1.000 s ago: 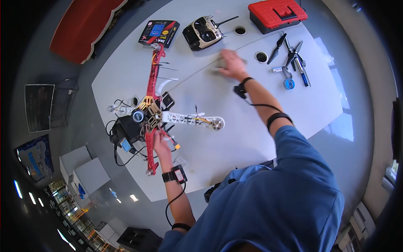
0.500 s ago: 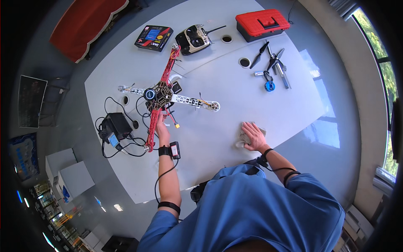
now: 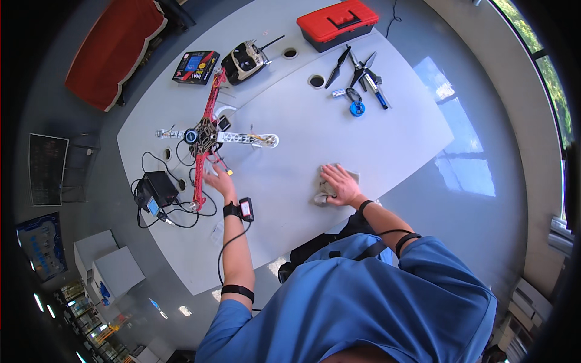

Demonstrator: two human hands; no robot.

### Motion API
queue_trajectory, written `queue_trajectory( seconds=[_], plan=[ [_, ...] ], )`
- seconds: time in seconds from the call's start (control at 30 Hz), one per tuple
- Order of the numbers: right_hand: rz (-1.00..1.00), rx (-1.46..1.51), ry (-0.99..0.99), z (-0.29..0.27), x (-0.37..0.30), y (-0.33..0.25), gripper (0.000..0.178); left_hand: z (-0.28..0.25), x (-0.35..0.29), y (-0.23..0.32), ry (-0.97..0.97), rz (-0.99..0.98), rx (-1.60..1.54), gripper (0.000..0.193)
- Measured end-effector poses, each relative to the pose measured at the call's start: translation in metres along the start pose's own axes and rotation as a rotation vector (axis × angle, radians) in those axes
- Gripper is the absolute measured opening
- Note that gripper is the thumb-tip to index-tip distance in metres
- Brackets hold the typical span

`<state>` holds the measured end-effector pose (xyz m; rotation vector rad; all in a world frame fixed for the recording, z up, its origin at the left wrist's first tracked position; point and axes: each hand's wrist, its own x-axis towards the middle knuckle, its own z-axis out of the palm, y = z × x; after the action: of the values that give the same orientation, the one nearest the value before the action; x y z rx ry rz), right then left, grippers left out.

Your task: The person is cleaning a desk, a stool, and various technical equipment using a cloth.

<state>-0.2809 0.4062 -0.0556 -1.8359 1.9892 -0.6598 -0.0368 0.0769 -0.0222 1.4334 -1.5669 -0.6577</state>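
Note:
A quadcopter drone frame (image 3: pixel 207 140) with two red and two white arms rests on the left of the white table (image 3: pixel 290 224). My left hand (image 3: pixel 223 184) is beside its near red arm, fingers apart, close to a cable with a yellow connector (image 3: pixel 229 173). It appears to hold nothing. Further right, my right hand (image 3: pixel 341 183) lies flat with fingers stretched out on a crumpled grey cloth (image 3: pixel 321 198), pressing it to the tabletop. Part of the cloth is hidden under the palm.
Left of the drone sit a black device (image 3: pixel 158 186) and tangled cables. Behind it are a printed box (image 3: pixel 196 67) and a radio transmitter (image 3: pixel 244 62). A red toolbox (image 3: pixel 336 24) stands at the far edge. Black propellers (image 3: pixel 339 68), a screwdriver (image 3: pixel 376 92) and a blue round part (image 3: pixel 357 109) lie nearby.
The drone appears lower, down on the table, and my left hand's fingers have come off its red arm and spread. My right hand stays on the cloth. The whole view has shifted.

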Motion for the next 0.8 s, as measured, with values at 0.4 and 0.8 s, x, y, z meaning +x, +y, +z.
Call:
queue_trajectory(
  seconds=[0.4,0.8],
  plan=[
    [-0.200,0.210,-0.103,-0.097,-0.086,0.140,0.073,0.160,-0.223,0.104,-0.076,-0.423,0.568,0.075],
    [0.201,0.054,0.236,-0.171,-0.137,0.230,0.065,0.413,-0.137,0.291,-0.628,-0.005,0.571,0.115]
  ],
)
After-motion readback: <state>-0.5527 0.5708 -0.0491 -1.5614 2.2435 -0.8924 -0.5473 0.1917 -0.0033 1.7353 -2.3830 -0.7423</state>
